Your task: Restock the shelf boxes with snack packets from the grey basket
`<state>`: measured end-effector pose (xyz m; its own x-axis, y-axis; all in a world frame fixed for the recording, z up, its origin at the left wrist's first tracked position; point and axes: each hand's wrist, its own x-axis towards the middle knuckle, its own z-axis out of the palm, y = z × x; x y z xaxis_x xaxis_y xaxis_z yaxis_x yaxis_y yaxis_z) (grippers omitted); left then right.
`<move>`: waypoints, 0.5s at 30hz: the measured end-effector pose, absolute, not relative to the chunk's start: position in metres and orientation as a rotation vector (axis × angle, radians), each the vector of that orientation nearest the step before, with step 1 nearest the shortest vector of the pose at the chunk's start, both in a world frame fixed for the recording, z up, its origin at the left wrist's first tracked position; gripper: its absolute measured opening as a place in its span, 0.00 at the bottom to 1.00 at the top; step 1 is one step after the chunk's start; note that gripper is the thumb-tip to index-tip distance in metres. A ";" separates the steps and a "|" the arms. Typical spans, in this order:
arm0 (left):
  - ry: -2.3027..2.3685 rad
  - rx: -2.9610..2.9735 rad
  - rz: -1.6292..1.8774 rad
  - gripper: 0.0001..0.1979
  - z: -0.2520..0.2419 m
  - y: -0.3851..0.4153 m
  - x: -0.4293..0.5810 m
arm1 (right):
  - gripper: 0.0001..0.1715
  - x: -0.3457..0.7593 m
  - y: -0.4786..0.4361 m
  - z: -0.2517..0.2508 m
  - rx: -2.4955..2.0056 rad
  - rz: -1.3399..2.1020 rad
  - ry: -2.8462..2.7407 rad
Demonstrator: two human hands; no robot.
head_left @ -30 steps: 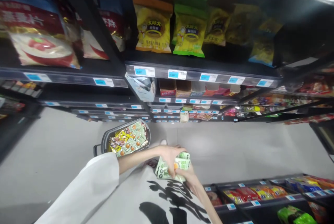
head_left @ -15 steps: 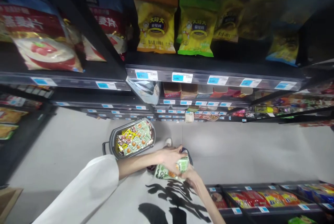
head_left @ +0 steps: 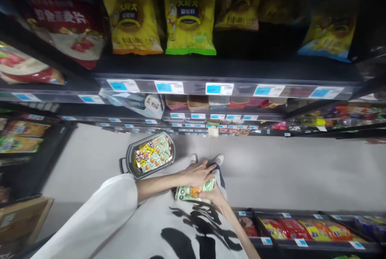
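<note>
Left hand (head_left: 196, 175) opened, right hand (head_left: 215, 196) gripping packets (head_left: 193, 192)

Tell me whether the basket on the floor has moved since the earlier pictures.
No, the basket stays just in front of the lower shelves, with no clear shift either way.

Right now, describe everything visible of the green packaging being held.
The light green packaging looks like shiny plastic, printed with an orange picture and, at left, dark round marks. It is held before the white shirt, the right hand gripping its right end, the left hand over its upper edge. Piece count is unclear.
</note>
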<state>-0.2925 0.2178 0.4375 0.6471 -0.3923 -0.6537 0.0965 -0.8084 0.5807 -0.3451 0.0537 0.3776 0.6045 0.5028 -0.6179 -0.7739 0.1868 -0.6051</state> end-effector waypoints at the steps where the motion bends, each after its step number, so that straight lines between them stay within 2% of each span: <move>1: -0.214 2.279 -1.097 0.34 0.437 0.209 -0.286 | 0.48 -0.336 0.045 0.379 -1.082 0.917 0.285; 7: -0.195 2.190 -1.123 0.35 0.434 0.169 -0.243 | 0.42 -0.295 -0.001 0.383 -1.234 0.905 0.172; 11: -0.242 2.103 -1.031 0.28 0.423 0.149 -0.218 | 0.40 -0.280 -0.023 0.388 -1.136 0.935 0.278; 15: -0.282 2.098 -0.941 0.23 0.427 0.141 -0.190 | 0.44 -0.266 -0.040 0.388 -1.024 0.916 0.420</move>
<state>-0.1900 0.1407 0.4268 0.6982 -0.4836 -0.5279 0.1133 -0.6534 0.7485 -0.2662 -0.0395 0.3882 0.5743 0.4512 -0.6831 -0.8120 0.2076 -0.5455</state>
